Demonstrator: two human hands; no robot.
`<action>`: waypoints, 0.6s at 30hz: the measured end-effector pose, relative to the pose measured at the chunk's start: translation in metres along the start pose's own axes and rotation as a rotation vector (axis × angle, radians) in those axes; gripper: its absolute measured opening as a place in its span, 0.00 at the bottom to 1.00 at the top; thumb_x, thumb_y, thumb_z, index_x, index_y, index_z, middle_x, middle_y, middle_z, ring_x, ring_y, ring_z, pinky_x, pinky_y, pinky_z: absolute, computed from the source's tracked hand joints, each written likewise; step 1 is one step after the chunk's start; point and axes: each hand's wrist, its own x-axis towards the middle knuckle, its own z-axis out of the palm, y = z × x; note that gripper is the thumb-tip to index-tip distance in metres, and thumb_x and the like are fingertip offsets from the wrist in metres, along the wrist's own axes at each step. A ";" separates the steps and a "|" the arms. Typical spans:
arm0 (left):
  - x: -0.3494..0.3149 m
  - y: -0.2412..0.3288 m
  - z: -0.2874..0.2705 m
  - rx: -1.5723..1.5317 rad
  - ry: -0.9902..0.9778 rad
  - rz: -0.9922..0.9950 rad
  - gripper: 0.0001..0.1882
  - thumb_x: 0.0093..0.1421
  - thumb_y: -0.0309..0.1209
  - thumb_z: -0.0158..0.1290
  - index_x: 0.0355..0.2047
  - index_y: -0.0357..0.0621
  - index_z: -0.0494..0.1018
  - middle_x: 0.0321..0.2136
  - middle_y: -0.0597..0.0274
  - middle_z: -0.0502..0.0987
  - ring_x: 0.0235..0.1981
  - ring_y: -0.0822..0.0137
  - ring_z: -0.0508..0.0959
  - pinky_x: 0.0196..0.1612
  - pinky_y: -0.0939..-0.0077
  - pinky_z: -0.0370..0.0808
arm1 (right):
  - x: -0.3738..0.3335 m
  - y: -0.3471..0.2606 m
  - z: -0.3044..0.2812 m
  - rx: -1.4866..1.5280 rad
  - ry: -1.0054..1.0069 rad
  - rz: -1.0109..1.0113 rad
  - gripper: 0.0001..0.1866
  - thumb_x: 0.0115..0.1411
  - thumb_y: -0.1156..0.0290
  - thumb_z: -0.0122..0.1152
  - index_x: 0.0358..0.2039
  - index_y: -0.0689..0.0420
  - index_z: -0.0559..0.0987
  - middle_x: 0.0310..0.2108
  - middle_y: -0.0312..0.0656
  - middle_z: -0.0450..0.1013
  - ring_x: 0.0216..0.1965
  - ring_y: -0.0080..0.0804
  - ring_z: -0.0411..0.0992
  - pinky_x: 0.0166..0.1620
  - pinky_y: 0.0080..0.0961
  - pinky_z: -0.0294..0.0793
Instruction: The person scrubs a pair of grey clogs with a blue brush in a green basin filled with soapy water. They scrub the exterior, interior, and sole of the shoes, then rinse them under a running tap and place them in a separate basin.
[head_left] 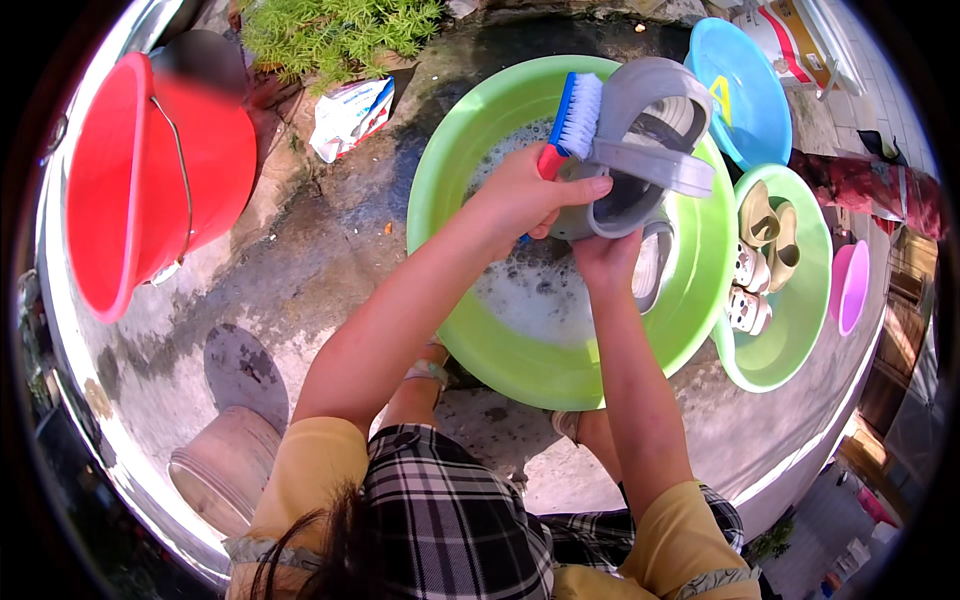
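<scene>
My left hand (520,200) is closed round the red and blue handle of a scrubbing brush (580,115), white bristles turned toward the shoe. Its thumb lies against a grey clog (612,120) with a strap. From below, my right hand (610,258) grips this clog, its fingers partly hidden behind it. Both hands are over a large green basin (440,190) holding foamy water (540,300). Another grey shoe (652,268) rests inside the basin, beside my right wrist.
A red bucket (160,190) stands at left, a pale bucket (225,470) near lower left. A crumpled white packet (352,118) lies beyond. At right are a blue basin (740,90), a smaller green basin (790,350) holding several shoes (785,245), and a purple bowl (852,288).
</scene>
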 end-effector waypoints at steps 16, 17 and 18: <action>0.005 -0.001 -0.042 -0.346 -0.220 -0.110 0.24 0.55 0.51 0.51 0.38 0.43 0.67 0.23 0.63 0.72 0.10 0.81 0.62 0.09 0.88 0.53 | 0.010 -0.041 -0.012 -0.029 -0.128 -0.115 0.20 0.63 0.61 0.43 0.52 0.57 0.64 0.53 0.40 0.63 0.56 0.33 0.58 0.60 0.35 0.51; 0.003 -0.004 -0.039 -0.239 -0.229 -0.069 0.22 0.54 0.47 0.54 0.39 0.43 0.66 0.23 0.64 0.72 0.10 0.81 0.62 0.10 0.88 0.54 | 0.012 -0.041 -0.021 -0.042 -0.075 -0.100 0.19 0.63 0.61 0.42 0.52 0.57 0.64 0.52 0.40 0.64 0.55 0.34 0.59 0.60 0.35 0.53; 0.001 -0.008 -0.035 -0.133 -0.237 -0.028 0.22 0.52 0.44 0.56 0.40 0.43 0.66 0.23 0.65 0.71 0.11 0.81 0.63 0.11 0.89 0.54 | 0.014 -0.043 -0.031 -0.053 -0.115 -0.078 0.20 0.64 0.60 0.41 0.53 0.57 0.64 0.53 0.41 0.63 0.55 0.34 0.59 0.60 0.35 0.54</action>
